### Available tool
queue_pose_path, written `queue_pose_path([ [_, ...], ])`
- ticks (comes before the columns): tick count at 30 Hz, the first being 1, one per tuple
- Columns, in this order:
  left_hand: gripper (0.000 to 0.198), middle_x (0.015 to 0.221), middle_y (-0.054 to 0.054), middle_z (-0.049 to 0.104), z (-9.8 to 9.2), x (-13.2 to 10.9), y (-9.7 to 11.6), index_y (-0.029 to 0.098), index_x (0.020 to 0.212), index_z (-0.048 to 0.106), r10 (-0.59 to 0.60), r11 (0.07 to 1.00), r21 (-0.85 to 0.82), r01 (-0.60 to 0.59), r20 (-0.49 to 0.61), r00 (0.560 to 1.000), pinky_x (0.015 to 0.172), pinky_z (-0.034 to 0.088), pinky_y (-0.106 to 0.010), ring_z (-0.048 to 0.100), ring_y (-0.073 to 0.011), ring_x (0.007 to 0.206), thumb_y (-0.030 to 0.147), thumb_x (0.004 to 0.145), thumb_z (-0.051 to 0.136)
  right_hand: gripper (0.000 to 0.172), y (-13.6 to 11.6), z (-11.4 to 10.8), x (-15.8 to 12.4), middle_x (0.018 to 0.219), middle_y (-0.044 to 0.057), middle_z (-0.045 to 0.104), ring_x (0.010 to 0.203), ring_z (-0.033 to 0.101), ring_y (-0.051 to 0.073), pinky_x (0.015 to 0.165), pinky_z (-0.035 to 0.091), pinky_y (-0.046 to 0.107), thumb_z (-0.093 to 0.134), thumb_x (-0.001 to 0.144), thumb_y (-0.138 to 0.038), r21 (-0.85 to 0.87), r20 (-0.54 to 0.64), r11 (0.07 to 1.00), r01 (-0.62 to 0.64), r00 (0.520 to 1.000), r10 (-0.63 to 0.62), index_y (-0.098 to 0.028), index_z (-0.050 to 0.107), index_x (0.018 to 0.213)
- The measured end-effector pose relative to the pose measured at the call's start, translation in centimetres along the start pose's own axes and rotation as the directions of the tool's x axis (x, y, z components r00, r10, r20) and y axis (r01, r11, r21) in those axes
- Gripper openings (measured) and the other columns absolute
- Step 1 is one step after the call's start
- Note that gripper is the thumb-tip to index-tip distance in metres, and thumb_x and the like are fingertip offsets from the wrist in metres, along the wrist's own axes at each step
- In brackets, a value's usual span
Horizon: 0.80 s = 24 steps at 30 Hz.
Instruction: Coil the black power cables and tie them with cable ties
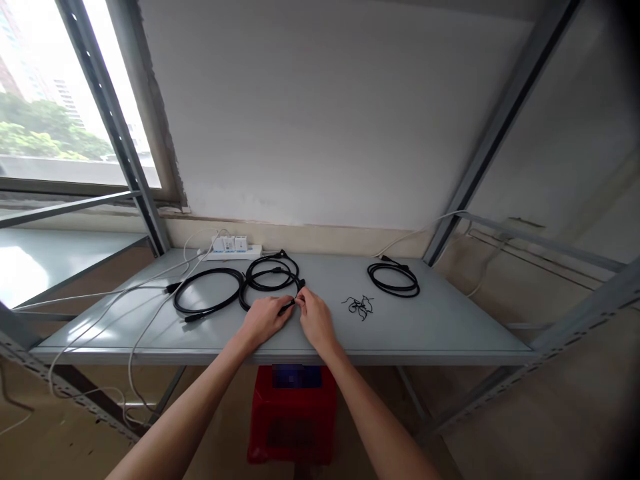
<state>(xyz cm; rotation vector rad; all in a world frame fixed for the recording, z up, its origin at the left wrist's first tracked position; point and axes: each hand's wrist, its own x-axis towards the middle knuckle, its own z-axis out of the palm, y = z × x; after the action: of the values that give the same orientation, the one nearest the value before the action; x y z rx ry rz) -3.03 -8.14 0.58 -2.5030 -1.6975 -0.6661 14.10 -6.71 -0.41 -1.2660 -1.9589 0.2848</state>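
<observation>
Near the front middle of the shelf, my left hand (pixel 265 319) is closed around part of a coiled black cable (pixel 243 300). My right hand (pixel 316 320) meets it from the right, fingertips pinched together beside the cable. Whatever lies between those right fingertips is too small to make out. A black plug (pixel 301 284) sticks up just beyond them. Behind, another black cable coil (pixel 299 267) overlaps the one in my hands. To the right lies a small heap of thin black ties (pixel 361 307).
A loose black cable coil (pixel 240 283) lies at left, and a bundled one (pixel 419 287) at back right. A white power strip (pixel 254 252) with adapters sits against the wall; white cords (pixel 145 285) cross the shelf's left side. A red stool (pixel 293 413) stands below the front edge.
</observation>
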Motion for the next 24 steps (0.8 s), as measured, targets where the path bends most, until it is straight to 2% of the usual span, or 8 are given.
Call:
queue_pose_path([
  [5, 0.030, 0.102, -0.009, 0.073, 0.1, 0.2, 0.3, 0.021, 0.111, 0.068, 0.035, 0.998, 0.058, -0.035, -0.001, 0.999, 0.064, 0.039, -0.029, 0.070, -0.0224, 0.082, 0.032, 0.105, 0.040, 0.017, -0.7, -0.1, -0.1, 0.097, 0.006, 0.071, 0.083, 0.064, 0.021, 0.064, 0.031, 0.029, 0.041, 0.108, -0.022, -0.148, 0.041, 0.989, 0.012, 0.999, -0.006, -0.023, 0.057, 0.100],
  [12, 0.028, 0.102, -0.009, 0.072, -0.6, 0.7, 1.1, 0.020, 0.103, 0.069, 0.025, 0.995, 0.099, -0.035, 0.100, 0.995, 0.069, 0.043, -0.030, 0.071, -0.0230, 0.086, 0.033, 0.105, 0.044, 0.028, -0.6, 0.1, 0.2, 0.099, 0.007, 0.073, 0.088, 0.067, 0.021, 0.068, 0.033, 0.029, 0.036, 0.112, -0.033, -0.285, 0.090, 0.957, -0.051, 0.993, 0.079, -0.022, 0.060, 0.101],
  [19, 0.031, 0.098, -0.009, 0.073, -0.7, 0.4, 0.7, 0.020, 0.102, 0.071, 0.030, 0.994, 0.101, -0.037, 0.066, 0.997, 0.067, 0.041, -0.030, 0.070, -0.0227, 0.082, 0.035, 0.105, 0.044, 0.022, -0.9, -0.2, 0.3, 0.094, 0.006, 0.074, 0.081, 0.067, 0.020, 0.065, 0.032, 0.027, 0.040, 0.109, -0.032, -0.226, 0.150, 0.972, -0.067, 0.983, 0.103, -0.024, 0.061, 0.105],
  [24, 0.032, 0.093, -0.009, 0.073, -0.4, 0.5, 0.2, 0.019, 0.096, 0.072, 0.063, 0.996, 0.060, -0.065, 0.042, 0.997, 0.066, 0.039, -0.029, 0.070, -0.0223, 0.084, 0.035, 0.104, 0.045, 0.016, -0.8, -0.5, 0.3, 0.090, 0.003, 0.073, 0.080, 0.066, 0.020, 0.066, 0.036, 0.026, 0.046, 0.105, -0.028, -0.058, 0.137, 0.995, -0.075, 0.987, 0.082, -0.025, 0.061, 0.100],
])
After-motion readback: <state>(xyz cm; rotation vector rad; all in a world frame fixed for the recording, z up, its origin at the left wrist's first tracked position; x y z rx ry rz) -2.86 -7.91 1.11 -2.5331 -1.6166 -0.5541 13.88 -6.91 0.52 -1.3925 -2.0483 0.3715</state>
